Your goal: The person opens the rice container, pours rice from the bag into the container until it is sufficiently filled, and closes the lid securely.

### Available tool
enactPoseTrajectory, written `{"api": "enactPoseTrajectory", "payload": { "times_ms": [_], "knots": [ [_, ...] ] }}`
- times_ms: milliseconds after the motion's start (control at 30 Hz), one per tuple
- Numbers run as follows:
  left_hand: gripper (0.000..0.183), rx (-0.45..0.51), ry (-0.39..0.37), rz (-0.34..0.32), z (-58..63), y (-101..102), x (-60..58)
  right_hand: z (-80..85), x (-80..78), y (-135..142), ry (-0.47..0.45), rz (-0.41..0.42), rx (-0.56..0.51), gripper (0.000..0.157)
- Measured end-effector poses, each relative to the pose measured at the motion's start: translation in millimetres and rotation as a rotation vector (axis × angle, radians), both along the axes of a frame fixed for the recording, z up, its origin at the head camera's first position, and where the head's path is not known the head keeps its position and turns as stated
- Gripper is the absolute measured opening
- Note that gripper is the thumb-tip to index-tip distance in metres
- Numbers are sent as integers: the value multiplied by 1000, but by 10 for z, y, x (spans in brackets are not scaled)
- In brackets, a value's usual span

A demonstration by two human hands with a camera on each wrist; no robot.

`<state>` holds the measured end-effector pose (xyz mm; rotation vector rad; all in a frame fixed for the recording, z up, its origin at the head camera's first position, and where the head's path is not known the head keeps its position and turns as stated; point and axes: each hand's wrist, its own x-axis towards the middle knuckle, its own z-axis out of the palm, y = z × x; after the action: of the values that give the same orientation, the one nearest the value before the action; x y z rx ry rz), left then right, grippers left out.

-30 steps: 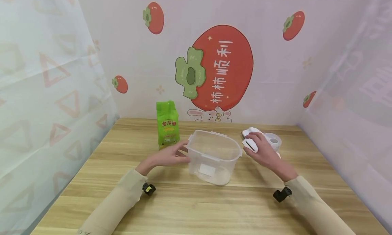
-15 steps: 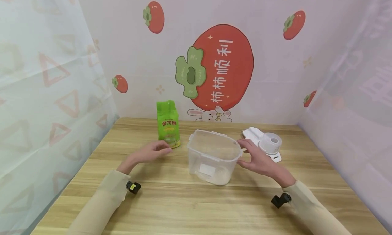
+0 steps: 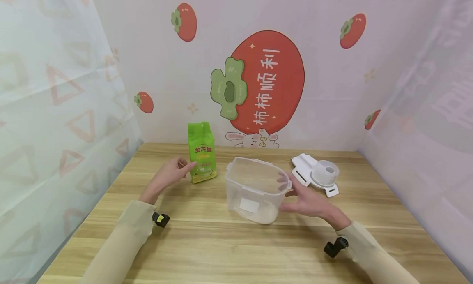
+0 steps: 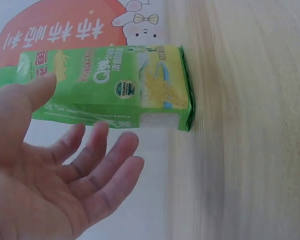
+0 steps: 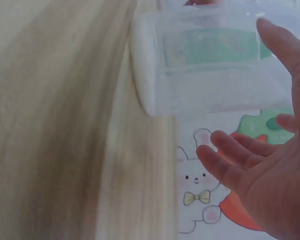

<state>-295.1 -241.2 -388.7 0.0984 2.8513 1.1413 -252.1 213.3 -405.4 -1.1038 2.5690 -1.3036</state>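
A green bag of rice (image 3: 202,154) stands upright at the back left of the wooden table. My left hand (image 3: 169,176) is at its left side, thumb by the bag's front; in the left wrist view the fingers (image 4: 117,172) are spread and loosely bent, not wrapped round the bag. In the middle stands a clear plastic container (image 3: 245,193) without a lid, a white label on its front. Beside its right wall is my right hand (image 3: 306,198); the right wrist view has its thumb (image 5: 280,42) and fingers spread around the container. Contact is hard to tell for both hands.
A white lid (image 3: 301,175) lies behind and right of the container, with a round clear plastic piece (image 3: 325,174) on it. Cloth printed with persimmons (image 3: 275,82) hangs behind the wooden table (image 3: 236,255) and along both sides.
My left hand has left the container and moved to the rice bag. My right hand has let go of the white lid, now lying flat, and moved to the container's right side.
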Motion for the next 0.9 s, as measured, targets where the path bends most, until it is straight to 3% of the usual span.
{"api": "enactPoseTrajectory", "payload": {
  "times_ms": [167, 367, 533, 667, 900],
  "knots": [
    [90, 50, -16, 24, -33, 71, -84, -7, -12, -76, -2, 13, -22, 99],
    [102, 177, -36, -23, -110, 155, -205, 11, -47, -129, -59, 54, -69, 96],
    [87, 327, 1, -120, -197, 231, -327, -50, -63, -188, -99, 85, -153, 95],
    [71, 419, 57, -187, -258, 269, -382, -103, -50, -247, -105, 65, -216, 100],
    [89, 485, 97, -191, -334, 302, -396, -139, -44, -306, -130, 59, -291, 99]
  ]
}}
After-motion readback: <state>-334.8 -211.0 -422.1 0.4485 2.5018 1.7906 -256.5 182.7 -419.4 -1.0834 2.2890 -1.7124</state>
